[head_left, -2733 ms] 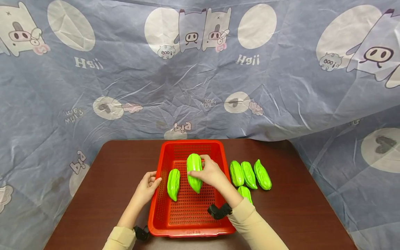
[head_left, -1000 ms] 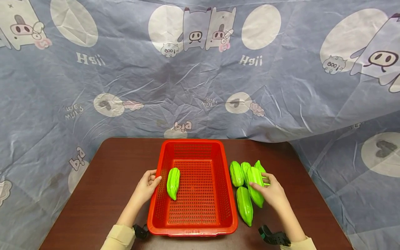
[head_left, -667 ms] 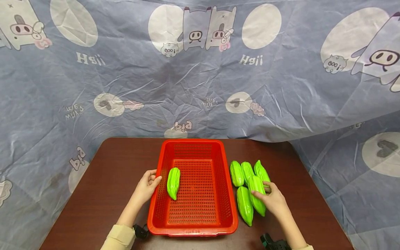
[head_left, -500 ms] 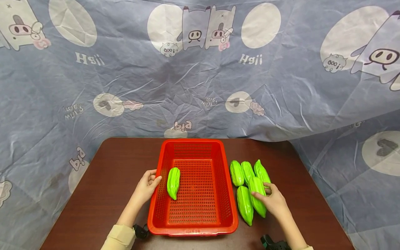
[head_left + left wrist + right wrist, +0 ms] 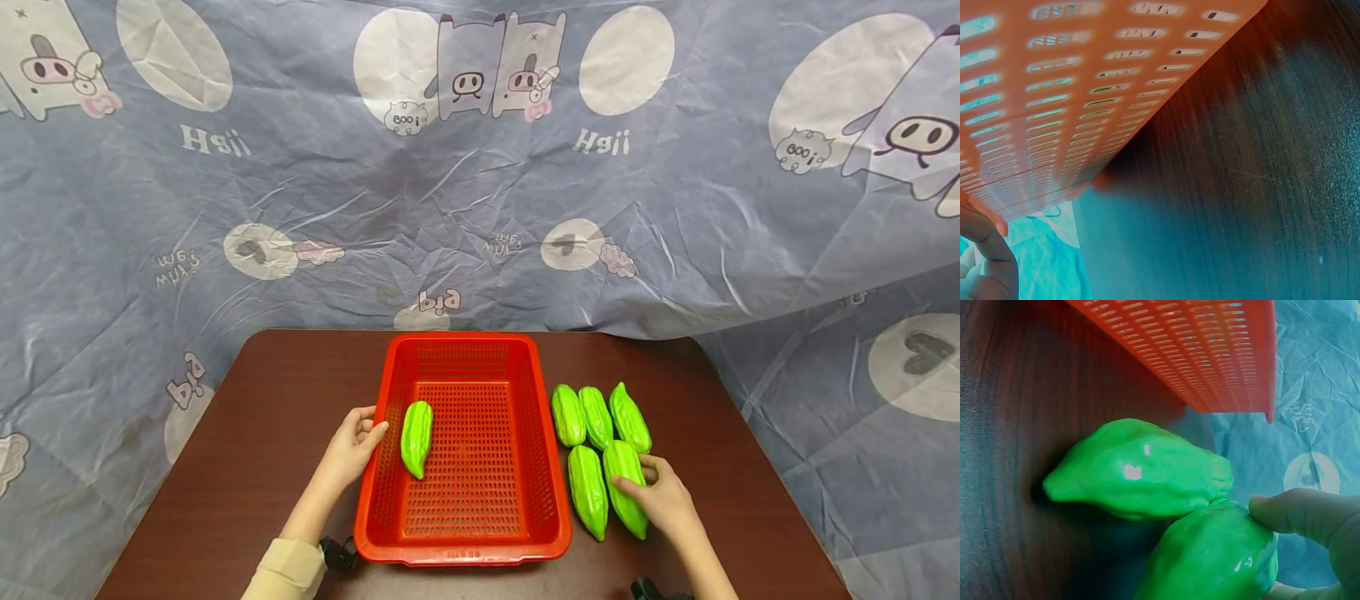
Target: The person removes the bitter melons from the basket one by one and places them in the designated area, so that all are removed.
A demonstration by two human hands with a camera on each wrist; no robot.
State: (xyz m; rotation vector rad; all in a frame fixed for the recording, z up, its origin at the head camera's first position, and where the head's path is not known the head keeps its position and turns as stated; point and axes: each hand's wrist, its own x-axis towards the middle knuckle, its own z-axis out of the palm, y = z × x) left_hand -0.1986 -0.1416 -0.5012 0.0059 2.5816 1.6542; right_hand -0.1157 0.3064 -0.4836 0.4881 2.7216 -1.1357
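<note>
My left hand [image 5: 351, 446] grips the left rim of a red slotted plastic basket [image 5: 465, 553]; in the left wrist view its curled fingers [image 5: 994, 253] are at the basket's edge. A bright green, ridged bitter melon [image 5: 417, 440] lies inside, on the left. To the basket's right, my right hand [image 5: 670, 498] holds a second bitter melon [image 5: 621, 477] between thumb and fingers, low at the table. Close on its left is another bitter melon [image 5: 587, 492]; in the right wrist view the held one [image 5: 1210, 559] touches that neighbour [image 5: 1138, 469] at one end.
Behind the held bitter melon lie several more in a row, among them a left one [image 5: 568, 415], a middle one [image 5: 596, 417] and a right one [image 5: 629, 418]. All stand on a dark brown table [image 5: 300, 383]. A grey-blue printed cloth [image 5: 480, 183] hangs behind it.
My right hand has carried the bitter melon out of the basket to the right, then lowered it towards the front, beside the others. My left hand keeps its grip on the rim.
</note>
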